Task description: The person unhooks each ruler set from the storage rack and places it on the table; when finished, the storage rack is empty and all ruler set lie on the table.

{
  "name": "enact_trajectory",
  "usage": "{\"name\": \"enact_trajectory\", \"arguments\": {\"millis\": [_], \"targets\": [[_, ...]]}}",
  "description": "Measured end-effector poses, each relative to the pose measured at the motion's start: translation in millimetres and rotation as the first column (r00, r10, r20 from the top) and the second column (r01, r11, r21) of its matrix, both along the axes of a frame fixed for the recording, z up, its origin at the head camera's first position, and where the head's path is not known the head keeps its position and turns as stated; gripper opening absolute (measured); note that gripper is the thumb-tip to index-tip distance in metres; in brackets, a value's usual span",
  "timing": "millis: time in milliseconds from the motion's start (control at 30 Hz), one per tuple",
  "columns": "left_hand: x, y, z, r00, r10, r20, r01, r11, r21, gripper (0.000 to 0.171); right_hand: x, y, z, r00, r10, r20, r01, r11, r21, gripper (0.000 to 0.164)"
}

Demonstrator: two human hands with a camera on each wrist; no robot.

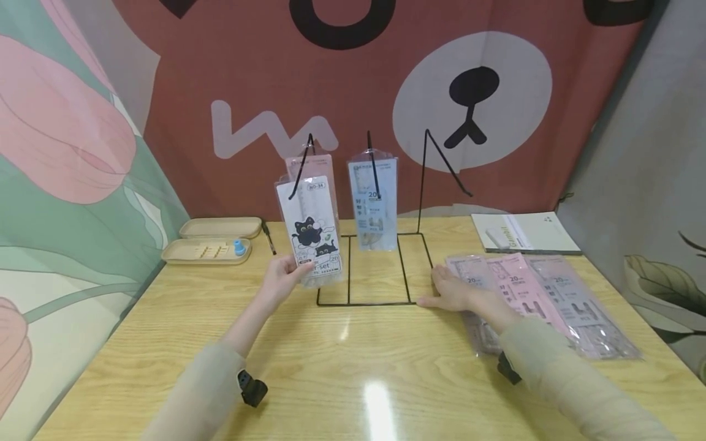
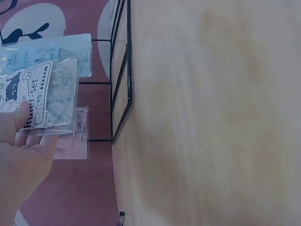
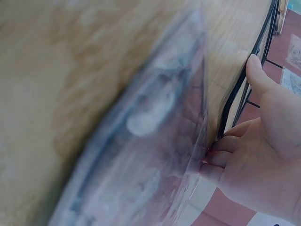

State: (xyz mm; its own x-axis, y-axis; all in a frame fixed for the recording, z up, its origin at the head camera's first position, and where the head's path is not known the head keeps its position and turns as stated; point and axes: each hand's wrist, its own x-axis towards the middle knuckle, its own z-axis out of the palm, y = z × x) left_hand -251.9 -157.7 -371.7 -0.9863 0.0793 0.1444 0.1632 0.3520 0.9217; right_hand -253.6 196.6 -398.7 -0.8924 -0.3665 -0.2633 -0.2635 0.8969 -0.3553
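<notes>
My left hand (image 1: 282, 277) pinches the bottom end of a white ruler set pack (image 1: 309, 211) with black cats printed on it. In the left wrist view the thumb lies on the front of the pack, fingers behind. The pack is at the left hook of a black wire display rack (image 1: 407, 275), in front of a pink ruler set pack (image 1: 322, 164). On the middle hook hangs a blue ruler set pack (image 1: 375, 205). My right hand (image 1: 455, 291) rests at the rack's right base corner, thumb stretched along the wire, beside the flat packs.
Grey and pink ruler set packs (image 1: 526, 288) lie flat at the right. Behind them is a notebook (image 1: 543, 236) with an eraser on it. A beige pencil case (image 1: 190, 251) lies open at the left back, near a pen (image 1: 268, 237). A printed curtain hangs behind.
</notes>
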Motion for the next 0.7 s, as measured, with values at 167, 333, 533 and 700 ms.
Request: {"name": "enact_trajectory", "arguments": {"millis": [167, 333, 533, 700], "targets": [[21.4, -9, -2.3, 1.000, -0.023, 0.011, 0.023, 1.000, -0.009, 0.026, 0.1, 0, -0.2, 1.000, 0.004, 0.006, -0.004, 1.000, -0.009, 0.097], [45.0, -16, -3.1, 0.998, -0.051, -0.030, 0.051, 0.998, -0.025, 0.030, -0.9, 3, -0.6, 1.000, -0.002, 0.005, 0.002, 1.000, -0.008, 0.098], [66.2, -30, -2.8, 0.980, -0.147, -0.132, 0.144, 0.989, -0.034, 0.019, -1.2, 3, -0.7, 1.000, 0.006, -0.002, -0.007, 1.000, -0.011, 0.099], [72.8, -47, 0.5, 0.991, -0.067, -0.116, 0.073, 0.996, 0.053, 0.028, -1.1, 2, -0.7, 1.000, 0.009, 0.005, -0.009, 1.000, -0.013, 0.098]]}}
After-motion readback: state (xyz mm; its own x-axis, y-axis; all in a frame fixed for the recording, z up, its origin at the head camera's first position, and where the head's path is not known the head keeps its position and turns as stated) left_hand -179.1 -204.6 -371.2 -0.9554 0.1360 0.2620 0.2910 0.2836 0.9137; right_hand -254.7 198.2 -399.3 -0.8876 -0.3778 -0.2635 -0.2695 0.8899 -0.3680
